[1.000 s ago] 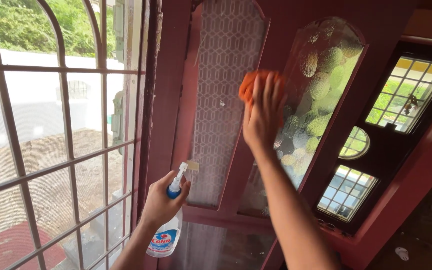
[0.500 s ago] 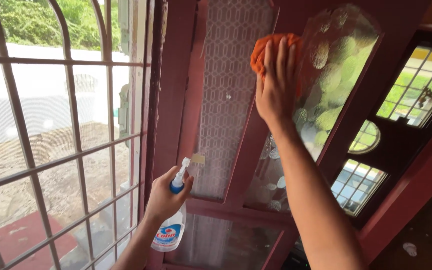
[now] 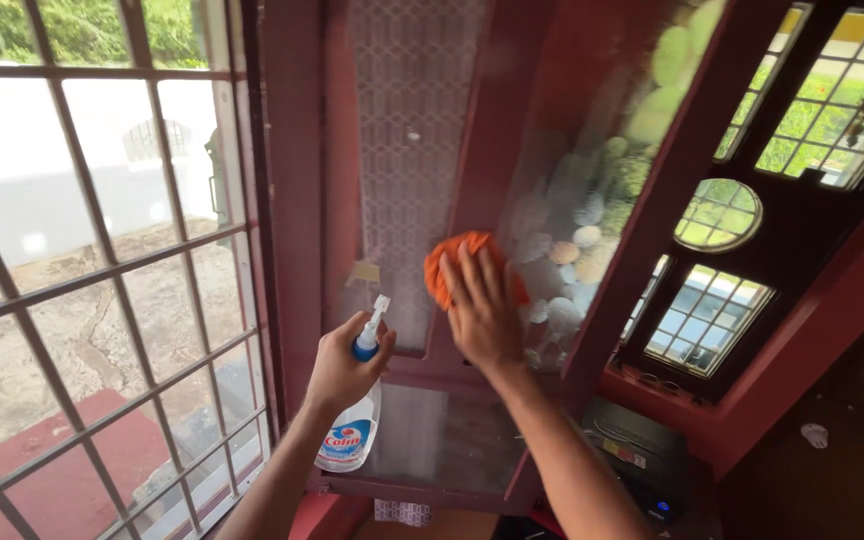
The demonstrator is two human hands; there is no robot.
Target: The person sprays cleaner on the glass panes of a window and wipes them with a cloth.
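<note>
barred window (image 3: 102, 250), dark red frames, daylight

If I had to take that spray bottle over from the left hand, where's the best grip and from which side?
Take the spray bottle by its clear lower body, coming from below or the window-grille side. It hangs roughly upright, nozzle up, and the left hand already wraps the neck under the blue collar, so the top is taken. The wider body below the fist is bare. The right hand presses an orange cloth on the glass.

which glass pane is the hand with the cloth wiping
The pebble-patterned pane, right of the hexagon-patterned one. The right hand presses the orange cloth on its lower left edge; the left hand holds a spray bottle.
</note>
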